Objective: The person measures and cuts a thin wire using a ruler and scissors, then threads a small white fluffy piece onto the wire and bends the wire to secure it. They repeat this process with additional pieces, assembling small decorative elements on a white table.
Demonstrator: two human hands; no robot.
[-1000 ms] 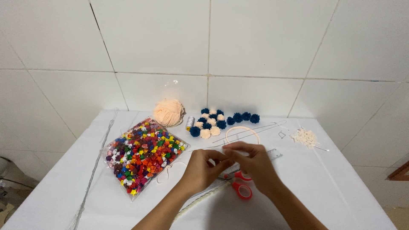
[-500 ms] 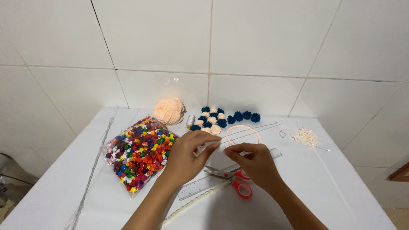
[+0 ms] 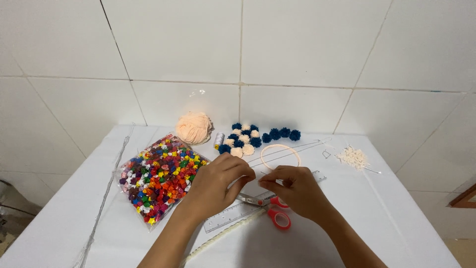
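White table (image 3: pixel 396 218): left hand (image 3: pixel 213 186) and right hand (image 3: pixel 295 191) pinch closed, fingertips nearly meeting; what they grip is too fine to see. Red-handled scissors (image 3: pixel 270 208) lie beneath, toward six o'clock.

The left hand (image 3: pixel 214 186) and the right hand (image 3: pixel 292 191) pinch something between their fingertips, but it is too thin to tell. The hands hide the blades of the scissors (image 3: pixel 277 214) and the middle part of the clear ruler (image 3: pixel 225 218). At 6 o'clock both forearms are cut off by the lower edge. At 7 o'clock the long wires (image 3: pixel 101 206) run out of the picture. At 3 o'clock a brown wooden thing (image 3: pixel 466 197) is cut by the edge. The small white pieces (image 3: pixel 353 157) at 2 o'clock are too small to tell.
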